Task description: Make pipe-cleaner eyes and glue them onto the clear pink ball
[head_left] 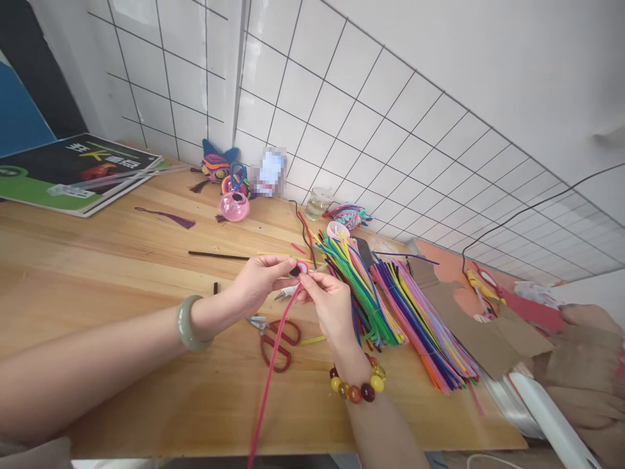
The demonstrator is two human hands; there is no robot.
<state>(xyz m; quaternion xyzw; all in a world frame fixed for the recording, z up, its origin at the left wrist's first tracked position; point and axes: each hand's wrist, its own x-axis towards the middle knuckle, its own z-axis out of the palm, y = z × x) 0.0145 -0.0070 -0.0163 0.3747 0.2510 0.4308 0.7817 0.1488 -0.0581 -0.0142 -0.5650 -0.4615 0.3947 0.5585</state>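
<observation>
"Beyond the scissors (264, 325), what is going on?"

"A small coil (302, 268), pink, white and black, is held up between both hands. The left hand (258, 280) pinches its dark side between thumb and finger."

"And the right hand (332, 303)?"

"Also closed, its fingertips gripping the coil's pink edge. A pink strand (268, 384) runs down from those fingers and crosses in front of the scissors."

"What lies right of the scissors?"

"Two bundles of coloured stems on the bench (146, 293): the nearer bundle (359, 293) mostly green and blue at this end, the farther bundle (424, 319) with purple, pink and orange."

"And well beyond the scissors, to the left?"

"A pink bowl (234, 207), and left of that a purple tassel (178, 219), lying flat."
</observation>
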